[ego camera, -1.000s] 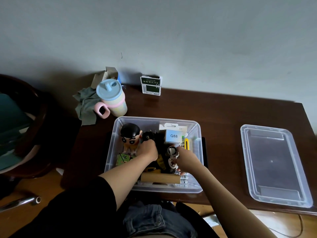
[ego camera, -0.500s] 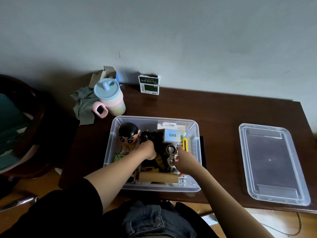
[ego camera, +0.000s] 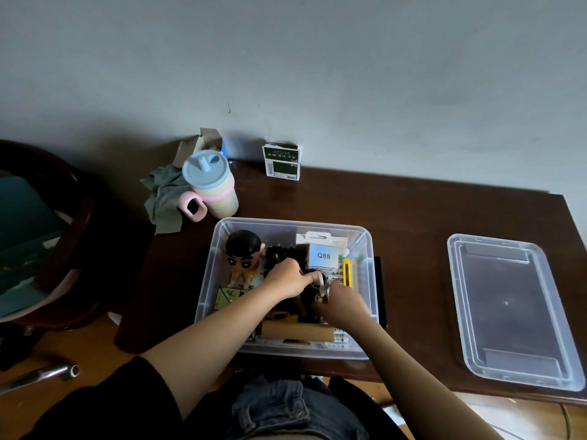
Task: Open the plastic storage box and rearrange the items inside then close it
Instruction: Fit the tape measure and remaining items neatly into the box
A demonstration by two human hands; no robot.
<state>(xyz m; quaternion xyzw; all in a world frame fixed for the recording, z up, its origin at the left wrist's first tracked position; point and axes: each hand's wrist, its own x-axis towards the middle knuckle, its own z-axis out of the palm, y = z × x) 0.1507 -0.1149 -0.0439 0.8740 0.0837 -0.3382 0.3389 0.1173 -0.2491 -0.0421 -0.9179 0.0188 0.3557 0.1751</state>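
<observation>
Left hand (ego camera: 287, 279) has slid toward 3 o'clock, now pinching the metal clip (ego camera: 321, 289) with the right hand (ego camera: 341, 301), mid-rearranging inside the open box (ego camera: 365, 236); lid (ego camera: 508, 309) sits at 3 o'clock. Next: reposition that clip.

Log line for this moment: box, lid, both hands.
box: open, on desk | lid: off, flat on desk right of box | left hand: inside box among items | right hand: inside box, grip unclear

left arm: short black sleeve (ego camera: 104, 404), bare below | right arm: bare, no sleeve seen | left hand (ego camera: 286, 278), right hand (ego camera: 344, 304): no rings, no gloves | lap: blue jeans (ego camera: 279, 408)
</observation>
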